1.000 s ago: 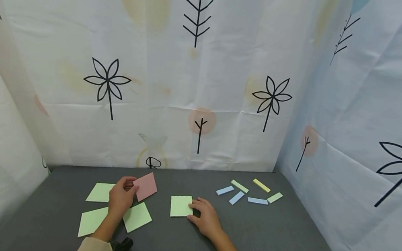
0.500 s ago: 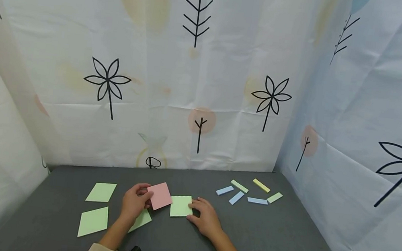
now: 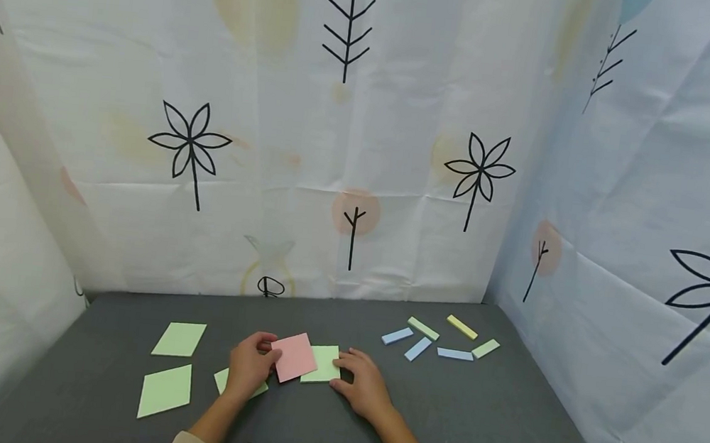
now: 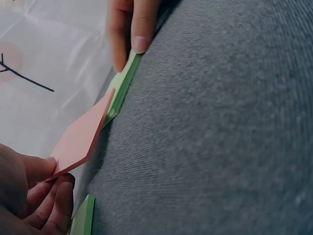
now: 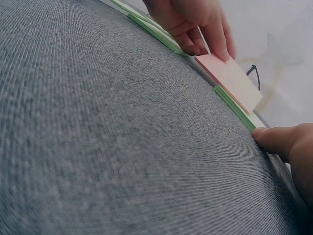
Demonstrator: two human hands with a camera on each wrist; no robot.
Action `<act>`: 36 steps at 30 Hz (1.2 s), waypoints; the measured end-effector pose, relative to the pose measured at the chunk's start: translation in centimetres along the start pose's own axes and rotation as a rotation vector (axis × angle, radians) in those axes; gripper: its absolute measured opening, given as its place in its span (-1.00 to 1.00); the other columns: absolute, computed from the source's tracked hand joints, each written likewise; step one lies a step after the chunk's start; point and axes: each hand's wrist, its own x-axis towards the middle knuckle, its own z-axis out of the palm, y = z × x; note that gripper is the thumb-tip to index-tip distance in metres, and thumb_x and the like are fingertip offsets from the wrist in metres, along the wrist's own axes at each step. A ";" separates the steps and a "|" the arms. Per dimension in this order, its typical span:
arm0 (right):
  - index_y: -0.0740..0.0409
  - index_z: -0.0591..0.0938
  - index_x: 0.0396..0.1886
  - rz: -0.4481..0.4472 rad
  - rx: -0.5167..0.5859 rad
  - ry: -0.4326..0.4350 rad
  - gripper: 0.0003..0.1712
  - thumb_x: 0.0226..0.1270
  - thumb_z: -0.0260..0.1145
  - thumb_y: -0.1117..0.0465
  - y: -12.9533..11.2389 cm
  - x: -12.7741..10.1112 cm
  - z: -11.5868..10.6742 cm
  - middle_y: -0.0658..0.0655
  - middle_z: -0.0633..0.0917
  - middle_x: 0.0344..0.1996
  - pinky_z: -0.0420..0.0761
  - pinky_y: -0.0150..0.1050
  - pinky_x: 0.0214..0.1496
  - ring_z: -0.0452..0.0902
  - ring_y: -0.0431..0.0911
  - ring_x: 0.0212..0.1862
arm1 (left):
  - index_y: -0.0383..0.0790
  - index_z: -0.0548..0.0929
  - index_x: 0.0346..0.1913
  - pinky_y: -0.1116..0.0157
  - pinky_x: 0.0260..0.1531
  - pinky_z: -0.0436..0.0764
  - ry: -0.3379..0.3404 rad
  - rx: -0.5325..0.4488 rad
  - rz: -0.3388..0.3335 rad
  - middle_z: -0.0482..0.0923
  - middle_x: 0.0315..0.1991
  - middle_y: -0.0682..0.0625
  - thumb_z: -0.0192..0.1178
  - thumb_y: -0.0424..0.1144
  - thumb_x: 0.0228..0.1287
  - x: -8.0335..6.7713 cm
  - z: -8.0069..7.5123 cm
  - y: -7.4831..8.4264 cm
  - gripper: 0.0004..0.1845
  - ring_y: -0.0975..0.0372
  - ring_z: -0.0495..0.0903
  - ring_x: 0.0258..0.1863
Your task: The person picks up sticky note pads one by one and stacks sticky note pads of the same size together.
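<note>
A pink pad (image 3: 294, 357) is pinched at its left edge by the left hand (image 3: 251, 368), thumb above and fingers curled beneath, and is held tilted with its right part overlapping a green pad (image 3: 323, 365) at lower centre of the head view. The green pad lies flat on the grey table (image 3: 477, 419) and is steadied at its right edge by the right hand (image 3: 364, 388), whose fingers lie nearly straight, the fingertips (image 4: 142, 41) touching the pad's edge without gripping. In judgement, clean stacking calls for the pink pad to be rotated square to the green one, lowered flat, and its edges aligned while the green pad is kept pinned. Three more green pads (image 3: 179, 339) lie at lower left; small coloured strips (image 3: 440, 338) lie well apart at right.
</note>
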 end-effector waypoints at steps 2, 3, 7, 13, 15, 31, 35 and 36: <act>0.15 0.69 0.05 0.002 0.003 0.000 -0.55 0.15 0.47 0.13 0.0 0.0 0.0 0.08 0.63 0.12 0.38 0.08 0.23 0.37 0.09 0.30 | -0.28 0.68 -0.12 0.27 -0.48 0.54 0.022 0.057 0.035 0.64 -0.36 -0.06 0.38 -0.38 0.12 0.0 0.4 0.0 -0.76 0.21 0.56 -0.51; 0.15 0.69 0.05 0.002 0.003 0.000 -0.55 0.15 0.47 0.13 0.0 0.1 0.0 0.08 0.64 0.12 0.38 0.08 0.23 0.38 0.09 0.30 | -0.28 0.69 -0.13 0.26 -0.46 0.52 0.031 0.077 0.056 0.64 -0.36 -0.06 0.38 -0.38 0.11 -0.1 0.6 0.0 -0.77 0.19 0.56 -0.48; 0.15 0.70 0.03 -0.006 0.002 0.004 -0.56 0.14 0.48 0.13 0.1 0.1 0.0 0.07 0.65 0.10 0.38 0.07 0.23 0.39 0.09 0.29 | -0.28 0.68 -0.14 0.20 -0.41 0.48 0.049 0.118 0.119 0.65 -0.35 -0.06 0.40 -0.39 0.08 0.0 1.3 0.1 -0.75 0.13 0.55 -0.42; 0.12 0.69 0.02 0.008 0.005 0.018 -0.56 0.11 0.50 0.13 0.1 0.0 0.0 0.07 0.66 0.06 0.41 0.07 0.21 0.41 0.09 0.27 | -0.27 0.68 -0.12 0.09 -0.31 0.55 0.032 0.158 0.125 0.65 -0.35 -0.05 0.40 -0.38 0.07 0.2 2.4 0.4 -0.73 0.09 0.59 -0.34; 0.12 0.68 0.04 0.016 0.008 0.023 -0.53 0.11 0.51 0.13 0.0 0.0 0.0 0.11 0.65 0.07 0.42 0.09 0.19 0.41 0.10 0.26 | -0.27 0.68 -0.12 0.06 -0.28 0.56 0.022 0.162 0.126 0.66 -0.34 -0.06 0.39 -0.38 0.08 0.3 2.6 0.6 -0.74 0.07 0.60 -0.31; 0.10 0.65 0.11 0.022 -0.015 0.040 -0.48 0.12 0.50 0.11 0.0 0.1 0.1 0.18 0.62 0.11 0.43 0.10 0.17 0.42 0.11 0.25 | -0.23 0.68 -0.15 0.06 -0.29 0.55 0.000 0.157 0.131 0.67 -0.32 -0.03 0.38 -0.37 0.03 0.1 4.1 1.5 -0.74 0.05 0.62 -0.30; 0.11 0.68 0.07 0.011 -0.022 0.043 -0.51 0.11 0.51 0.11 0.0 0.1 0.2 0.11 0.66 0.06 0.43 0.08 0.18 0.43 0.09 0.25 | -0.23 0.68 -0.15 0.06 -0.32 0.55 -0.013 0.159 0.143 0.68 -0.30 -0.05 0.38 -0.37 0.02 -0.1 4.2 1.6 -0.73 0.06 0.63 -0.32; 0.11 0.68 0.06 0.007 -0.024 0.044 -0.51 0.11 0.51 0.11 0.0 0.1 0.2 0.10 0.66 0.05 0.43 0.08 0.19 0.43 0.09 0.25 | -0.24 0.68 -0.15 0.07 -0.33 0.56 -0.016 0.159 0.147 0.68 -0.30 -0.06 0.38 -0.37 0.01 -0.2 4.2 1.7 -0.73 0.07 0.62 -0.34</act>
